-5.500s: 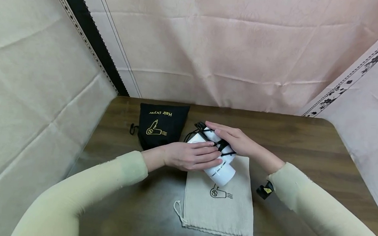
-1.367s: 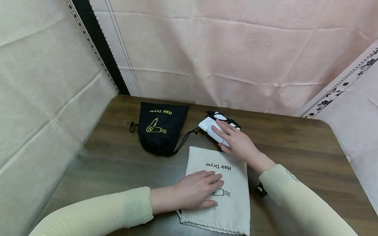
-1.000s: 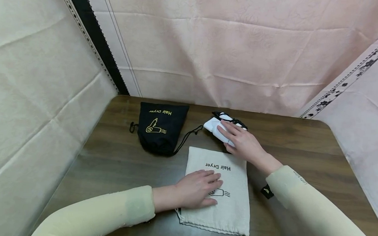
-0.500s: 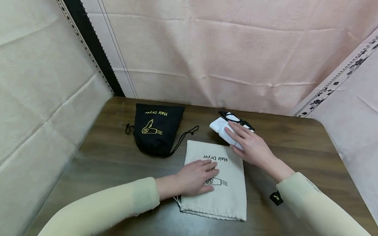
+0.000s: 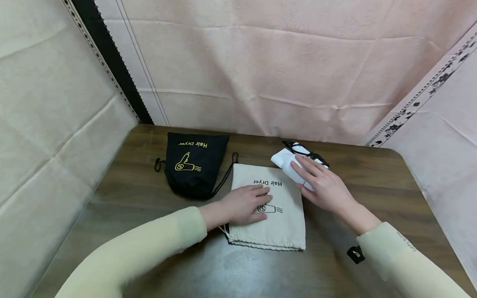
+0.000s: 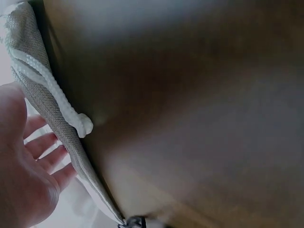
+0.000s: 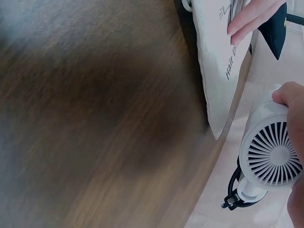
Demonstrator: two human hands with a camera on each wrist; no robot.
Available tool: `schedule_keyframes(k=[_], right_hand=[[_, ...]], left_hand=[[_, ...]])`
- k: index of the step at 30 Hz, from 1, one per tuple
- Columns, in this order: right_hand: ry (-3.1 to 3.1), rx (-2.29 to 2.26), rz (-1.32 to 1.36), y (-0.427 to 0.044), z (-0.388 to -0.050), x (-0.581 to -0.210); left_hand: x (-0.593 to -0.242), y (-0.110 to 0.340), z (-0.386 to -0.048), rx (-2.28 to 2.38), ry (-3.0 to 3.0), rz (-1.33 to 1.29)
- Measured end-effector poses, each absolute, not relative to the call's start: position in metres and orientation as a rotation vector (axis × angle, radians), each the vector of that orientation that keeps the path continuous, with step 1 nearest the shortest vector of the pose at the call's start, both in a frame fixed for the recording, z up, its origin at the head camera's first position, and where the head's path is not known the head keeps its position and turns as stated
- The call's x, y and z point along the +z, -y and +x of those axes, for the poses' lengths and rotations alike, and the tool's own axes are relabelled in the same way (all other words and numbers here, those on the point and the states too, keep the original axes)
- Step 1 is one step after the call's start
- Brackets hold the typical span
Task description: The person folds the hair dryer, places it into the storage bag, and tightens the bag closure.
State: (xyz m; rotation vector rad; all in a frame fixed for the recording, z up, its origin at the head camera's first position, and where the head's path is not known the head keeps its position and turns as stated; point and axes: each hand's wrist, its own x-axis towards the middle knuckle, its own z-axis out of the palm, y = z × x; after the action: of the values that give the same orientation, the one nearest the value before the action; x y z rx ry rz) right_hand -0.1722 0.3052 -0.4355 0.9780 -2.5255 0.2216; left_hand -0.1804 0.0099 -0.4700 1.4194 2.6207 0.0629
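A beige drawstring bag printed "Hair Dryer" lies flat on the table, its cord hanging out at the left edge. My left hand rests on the bag with its fingers straight and covers part of the printed picture. Beyond the bag's far right corner is a white hair dryer with a black cable bundled round its handle. My right hand holds the dryer's barrel from above, thumb on the near side. In the right wrist view the dryer's round vent faces the camera.
Left of the beige bag, a black drawstring pouch with yellow "Hair Dryer" print lies on the wooden table. Its black cord reaches the beige bag's far left corner. Cloth hangings stand behind the table and on both sides.
My left hand has come off the hair dryer onto the beige bag, which has slid away from me under it. My right hand has moved the dryer to the back right.
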Motion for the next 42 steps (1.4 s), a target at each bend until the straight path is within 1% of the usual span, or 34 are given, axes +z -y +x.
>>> schedule_keyframes(k=[14, 20, 25, 32, 36, 42], right_hand=[[2.526, 0.221, 0.939, -0.320, -0.156, -0.431], [2.519, 0.235, 0.938, -0.325, -0.149, -0.432], [2.512, 0.235, 0.932, -0.330, -0.145, -0.432], [2.494, 0.233, 0.905, -0.338, -0.140, -0.431], [2.494, 0.237, 0.900, -0.341, -0.137, -0.430], [2.486, 0.248, 0.901, -0.342, -0.134, -0.429]], left_hand=[[-0.470, -0.016, -0.236, 0.053, -2.582, 1.379], [-0.467, -0.019, -0.246, 0.078, -2.606, 1.365], [-0.454, -0.028, -0.234, 0.103, -2.600, 1.375], [-0.436, -0.039, -0.200, 0.041, -2.512, 1.538], [-0.436, -0.038, -0.189, 0.002, -2.503, 1.576], [-0.441, -0.031, -0.185, -0.049, -2.514, 1.575]])
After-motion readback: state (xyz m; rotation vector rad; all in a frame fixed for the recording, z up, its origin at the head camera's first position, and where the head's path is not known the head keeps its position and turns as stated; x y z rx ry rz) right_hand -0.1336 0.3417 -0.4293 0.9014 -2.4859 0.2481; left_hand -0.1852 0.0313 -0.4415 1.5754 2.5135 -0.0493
